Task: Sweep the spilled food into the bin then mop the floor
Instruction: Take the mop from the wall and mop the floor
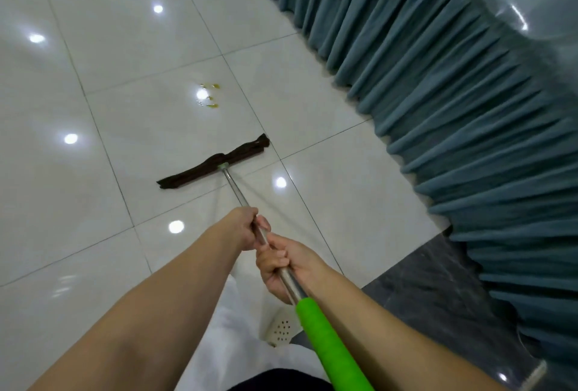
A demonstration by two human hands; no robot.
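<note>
Head view: both hands (pixel 259 243) grip mop (pixel 215 164); spill (pixel 209 95) beyond, skirt (pixel 438 93) right.

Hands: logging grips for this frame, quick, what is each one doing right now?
Left hand: closed around the mop handle, further down the metal shaft.
Right hand: closed around the mop handle, just above the green sleeve.

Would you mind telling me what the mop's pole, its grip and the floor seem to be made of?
The pole looks like bare polished metal: silvery with a bright sheen. The grip looks like matte green foam or rubber, with no shine. The floor seems to be glazed white tile: grout lines and mirror-like lamp reflections.
</note>
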